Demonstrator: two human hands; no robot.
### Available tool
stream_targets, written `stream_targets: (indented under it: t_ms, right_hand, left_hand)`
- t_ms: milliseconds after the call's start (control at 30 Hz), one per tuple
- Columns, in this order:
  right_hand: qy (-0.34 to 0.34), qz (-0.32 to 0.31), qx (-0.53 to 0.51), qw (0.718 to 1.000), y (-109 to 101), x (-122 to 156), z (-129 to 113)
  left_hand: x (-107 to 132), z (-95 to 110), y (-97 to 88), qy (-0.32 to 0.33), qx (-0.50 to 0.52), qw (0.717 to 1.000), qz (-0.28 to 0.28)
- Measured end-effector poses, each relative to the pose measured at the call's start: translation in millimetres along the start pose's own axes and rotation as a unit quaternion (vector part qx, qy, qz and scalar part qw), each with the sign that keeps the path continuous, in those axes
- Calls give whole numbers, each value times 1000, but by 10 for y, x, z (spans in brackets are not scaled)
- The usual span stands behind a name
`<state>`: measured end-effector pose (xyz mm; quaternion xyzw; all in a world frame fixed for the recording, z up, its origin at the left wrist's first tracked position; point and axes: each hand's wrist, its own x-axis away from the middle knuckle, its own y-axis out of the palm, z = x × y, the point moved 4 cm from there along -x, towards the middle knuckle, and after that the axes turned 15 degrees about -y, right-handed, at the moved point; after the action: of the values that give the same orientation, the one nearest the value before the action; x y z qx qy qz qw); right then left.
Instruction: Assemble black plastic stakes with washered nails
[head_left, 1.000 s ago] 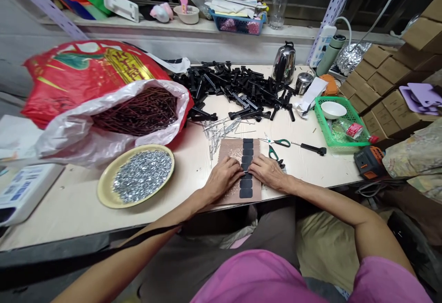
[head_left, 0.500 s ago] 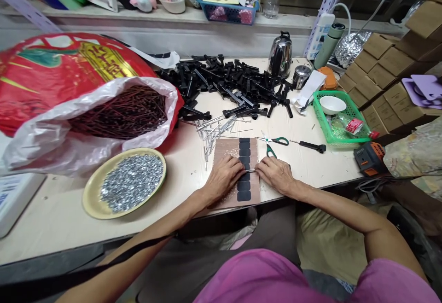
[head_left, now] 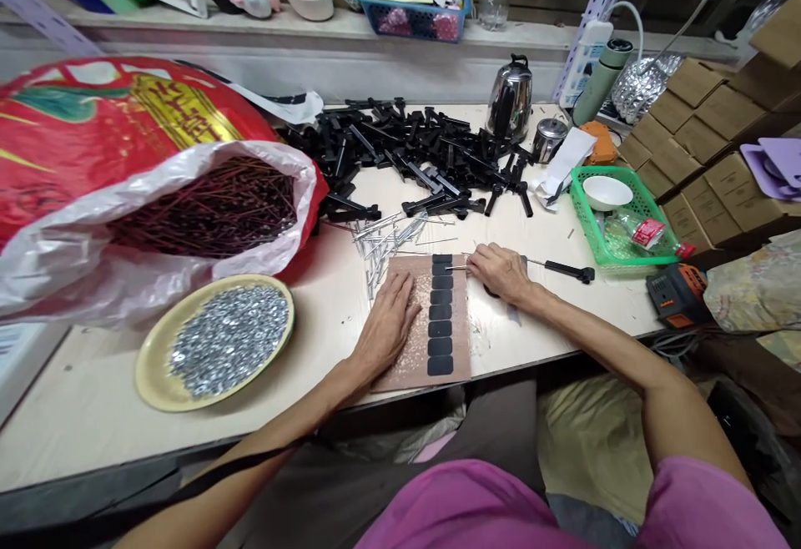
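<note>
My left hand [head_left: 389,315] lies flat with outstretched fingers on the left part of a brown board [head_left: 461,349]. Down the board runs a column of black rounded pads [head_left: 440,346], and pale specks are scattered beside it. Over the board's upper right edge, my right hand [head_left: 499,272] is closed on a thin metal rod [head_left: 458,268]. The rod's tip points left across an upper pad. Scissors are mostly covered by the right hand. To its right lies a black-handled tool with a thin shaft [head_left: 568,271].
Loose metal rods [head_left: 385,240] and a heap of black plastic parts [head_left: 425,157] lie behind the board. At left are a bowl of small metal pieces [head_left: 229,340] and a red sack [head_left: 206,107]. A green basket [head_left: 585,219] and cardboard boxes [head_left: 719,115] stand right.
My left hand has moved left off the pads and flattened onto the board. My right hand has moved up the board with the metal rod, now covering most of the scissors.
</note>
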<state>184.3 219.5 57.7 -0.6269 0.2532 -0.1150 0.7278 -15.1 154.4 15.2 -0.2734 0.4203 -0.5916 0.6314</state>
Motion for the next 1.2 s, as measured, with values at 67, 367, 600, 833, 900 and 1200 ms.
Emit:
stream_targets:
  t_ms: [67,367,600,833,900,1200]
  right_hand:
    - [-90,-3,-17,996,-20,39,-144]
    - [-94,9,-34,995,-16,44,-226]
    - [-93,48,-26,994,27,121,-272]
    - [-91,119,-90,985,-130,217,-404]
    - [-12,149,-125,981,-213,203,-381]
    - [71,196,-153,966,-441,-103,-492]
  left_hand:
    - [14,-44,54,-9,0,1000,10]
    - [53,-82,72,-16,-2,999,42]
    - [71,-89,76,-11,-9,999,44]
    - [9,-36,-46,-67,96,993,30]
    - [-47,14,-174,-116,178,977,13]
    - [-131,340,-371,-373,593,706,-107]
